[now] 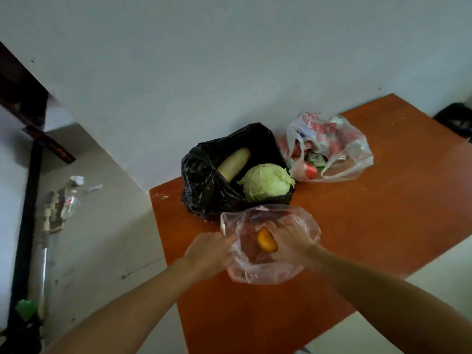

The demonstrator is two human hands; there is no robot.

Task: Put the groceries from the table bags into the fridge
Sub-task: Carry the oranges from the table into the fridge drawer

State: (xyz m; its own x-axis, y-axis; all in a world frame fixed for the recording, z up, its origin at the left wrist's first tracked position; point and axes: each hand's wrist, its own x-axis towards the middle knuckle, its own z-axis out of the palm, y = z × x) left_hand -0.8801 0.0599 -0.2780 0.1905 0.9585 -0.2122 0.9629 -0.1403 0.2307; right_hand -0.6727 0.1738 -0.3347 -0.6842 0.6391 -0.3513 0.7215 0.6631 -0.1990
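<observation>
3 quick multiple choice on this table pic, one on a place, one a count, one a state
1. Where is the cabbage? A) in the black bag B) on the floor C) on a shelf
2. How many bags are on the table? A) one B) three C) five
3. The right hand is: A) flat and empty B) gripping an orange fruit C) gripping a bottle

Answers:
1 A, it sits in the black bag's open mouth.
2 B, the black bag, a printed bag and a clear bag that the left hand grips.
3 B, its fingers curl round the fruit inside the clear bag.
</observation>
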